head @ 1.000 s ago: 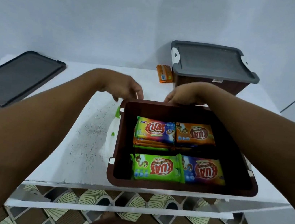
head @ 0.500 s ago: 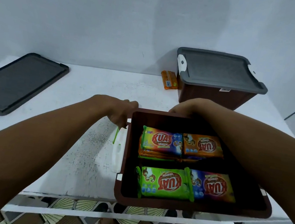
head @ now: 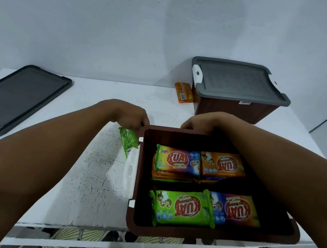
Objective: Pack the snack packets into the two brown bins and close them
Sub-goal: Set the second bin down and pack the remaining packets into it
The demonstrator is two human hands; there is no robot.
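Observation:
An open brown bin [head: 212, 236] sits at the table's near edge with several KUAT snack packets [head: 184, 207] stacked inside. My left hand [head: 132, 116] is at the bin's far left corner, fingers closed on a green snack packet [head: 127, 140] that hangs just outside the bin's left wall. My right hand [head: 199, 123] rests on the bin's far rim, its fingers hidden behind it. A second brown bin [head: 230, 108] stands at the back right, closed with a grey lid [head: 238, 81]. An orange snack packet [head: 184, 92] lies beside it.
A loose grey lid [head: 15, 98] lies flat on the white table [head: 88, 176] at the far left. A white latch [head: 129, 174] hangs on the open bin's left side. Patterned floor shows below the table's near edge.
The view shifted so the bins appear lower and closer. My left hand now holds a green packet out beside the bin's left wall, where before only a sliver of green showed.

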